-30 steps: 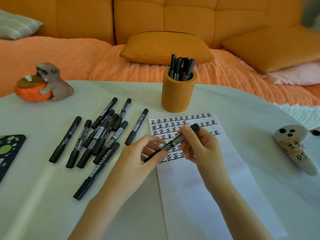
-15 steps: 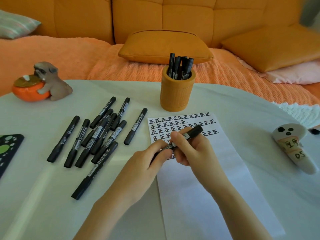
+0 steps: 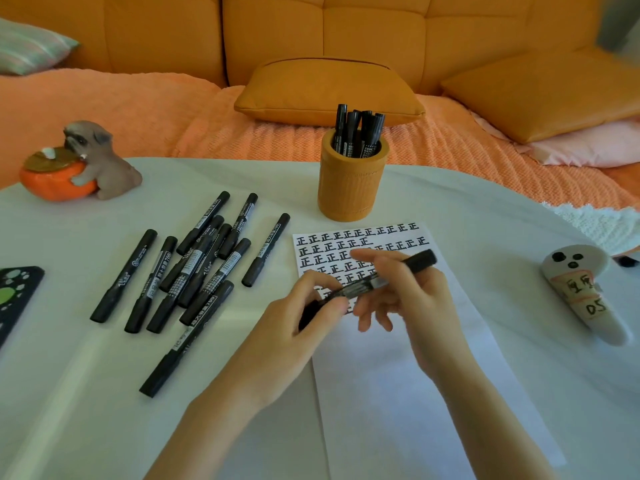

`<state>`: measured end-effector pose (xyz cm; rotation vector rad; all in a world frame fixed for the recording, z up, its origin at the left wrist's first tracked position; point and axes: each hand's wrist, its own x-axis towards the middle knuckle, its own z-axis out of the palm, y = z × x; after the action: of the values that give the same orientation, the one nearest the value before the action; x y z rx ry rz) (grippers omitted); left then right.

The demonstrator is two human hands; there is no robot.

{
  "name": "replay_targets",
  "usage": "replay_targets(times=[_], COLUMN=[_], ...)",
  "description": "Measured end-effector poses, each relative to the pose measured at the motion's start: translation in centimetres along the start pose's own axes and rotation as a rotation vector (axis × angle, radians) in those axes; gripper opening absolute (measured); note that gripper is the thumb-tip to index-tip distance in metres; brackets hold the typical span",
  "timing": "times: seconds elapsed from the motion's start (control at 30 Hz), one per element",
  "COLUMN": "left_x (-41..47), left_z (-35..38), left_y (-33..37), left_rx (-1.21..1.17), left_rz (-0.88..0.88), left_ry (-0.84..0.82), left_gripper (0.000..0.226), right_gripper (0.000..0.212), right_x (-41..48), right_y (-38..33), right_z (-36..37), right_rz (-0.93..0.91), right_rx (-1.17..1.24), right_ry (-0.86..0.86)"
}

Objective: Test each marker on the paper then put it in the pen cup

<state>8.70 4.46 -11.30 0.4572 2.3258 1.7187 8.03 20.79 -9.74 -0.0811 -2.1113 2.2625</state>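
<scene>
Above the white paper [image 3: 398, 393], which has rows of black test characters at its top, I hold a black marker [image 3: 356, 289]. My left hand [image 3: 287, 337] grips its barrel. My right hand [image 3: 412, 306] pinches the cap [image 3: 422, 260] between thumb and forefinger, with the other fingers spread. A grey neck shows between cap and barrel. The orange pen cup [image 3: 349, 188] stands beyond the paper and holds several black markers [image 3: 358, 133]. Several loose capped markers [image 3: 197, 268] lie on the table to the left.
A dog-and-pumpkin figurine [image 3: 86, 161] sits at the far left of the white table. A white ghost-shaped object [image 3: 581, 289] lies at the right. A black item with green spots [image 3: 14, 292] is at the left edge. An orange sofa with cushions lies behind.
My right hand has slid to the right along the marker, drawing the cap away from the barrel so the grey neck shows. My left hand keeps its grip on the barrel.
</scene>
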Motion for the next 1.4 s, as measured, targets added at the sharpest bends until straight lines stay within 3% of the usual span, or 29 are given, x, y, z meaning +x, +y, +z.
replay_targets(times=[0.1,0.33,0.77,1.4], left_x=[0.0,0.2,0.3,0.4], left_z=[-0.2,-0.8,-0.7,-0.6], left_y=[-0.4,-0.9,-1.8,-2.0], left_rx=[-0.038,0.043,0.064,0.080], left_rz=[-0.045,-0.037,-0.100,-0.138], left_ry=[0.008,0.023,-0.013,-0.023], left_gripper=[0.014,0.027,0.016,0.017], right_gripper=[0.026,0.015,0.033,0.032], right_x=[0.7,1.9,1.8,1.6], right_y=[-0.5,0.9,2.9,3.4], right_z=[-2.0,-5.2,-5.6,-5.0], right_rz=[0.029,0.033,0.056,0.040], right_rx=[0.101,-0.031,-0.316,-0.368], right_ry=[0.085,0.324,0.411,0.422])
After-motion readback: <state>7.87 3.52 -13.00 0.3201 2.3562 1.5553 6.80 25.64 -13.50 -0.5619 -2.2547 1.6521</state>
